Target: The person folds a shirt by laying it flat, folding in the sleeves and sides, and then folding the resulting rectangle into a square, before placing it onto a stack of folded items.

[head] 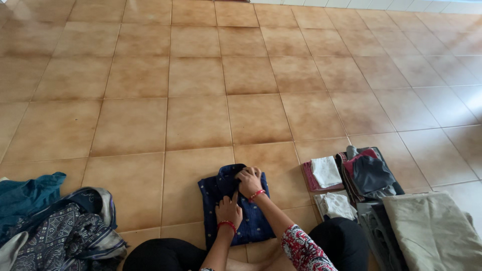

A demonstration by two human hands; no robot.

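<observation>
Now pressing folded blue shirt (236, 211): left hand (229, 211) flat, right hand (249, 181) maybe pinching top edge; open floor (201, 100) beyond.

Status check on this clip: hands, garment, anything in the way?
Left hand flat on dark blue dotted garment. Right hand gripping its top fold. Garment folded on tile floor. Nothing in the way.

A shirt (233, 211) lies on the floor (201, 100) before the person, both hands on it. A heap (55, 226) lies to its left, folded stacks (371, 195) to its right.
</observation>
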